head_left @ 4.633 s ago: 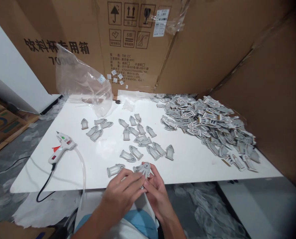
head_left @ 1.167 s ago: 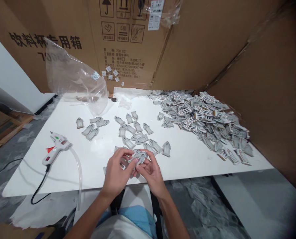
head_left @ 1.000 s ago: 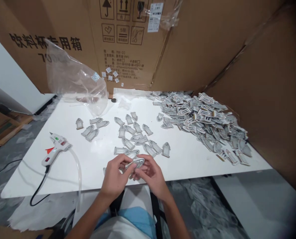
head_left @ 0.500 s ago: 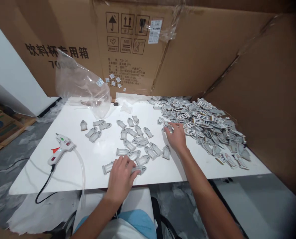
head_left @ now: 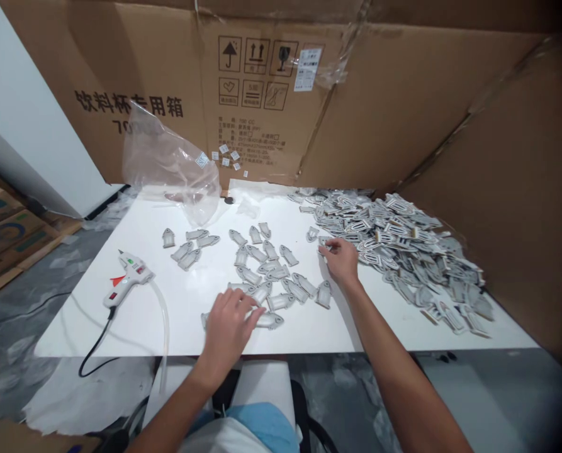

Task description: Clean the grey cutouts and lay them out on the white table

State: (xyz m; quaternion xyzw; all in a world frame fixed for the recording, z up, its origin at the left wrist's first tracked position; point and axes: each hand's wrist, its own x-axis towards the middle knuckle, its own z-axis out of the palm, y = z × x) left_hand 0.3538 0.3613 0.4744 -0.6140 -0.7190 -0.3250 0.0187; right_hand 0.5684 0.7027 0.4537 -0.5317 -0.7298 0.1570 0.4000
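Observation:
Grey, white-edged cut-out pieces shaped like small fish or arrows lie loose on the white table top point(head_left: 134, 336). A large heap of them point(head_left: 413, 258) fills the right side. A looser group point(head_left: 264, 267) lies in the middle. My right hand point(head_left: 341, 261) is at the heap's left edge, its fingertips pinching a small piece point(head_left: 325, 241). My left hand point(head_left: 226, 327) rests flat near the front edge, its fingers apart and touching a piece point(head_left: 270, 321). The palm hides whatever lies beneath it.
A white hot glue gun point(head_left: 127, 277) lies at the left with a black cord and a clear tube hanging over the front edge. A crumpled clear plastic bag point(head_left: 170, 173) stands at the back against tall cardboard box walls point(head_left: 262, 94).
My hands no longer hold a piece together in front of me. My right hand has gone to the heap's edge, and my left hand has come down onto the pieces. The view has shifted slightly.

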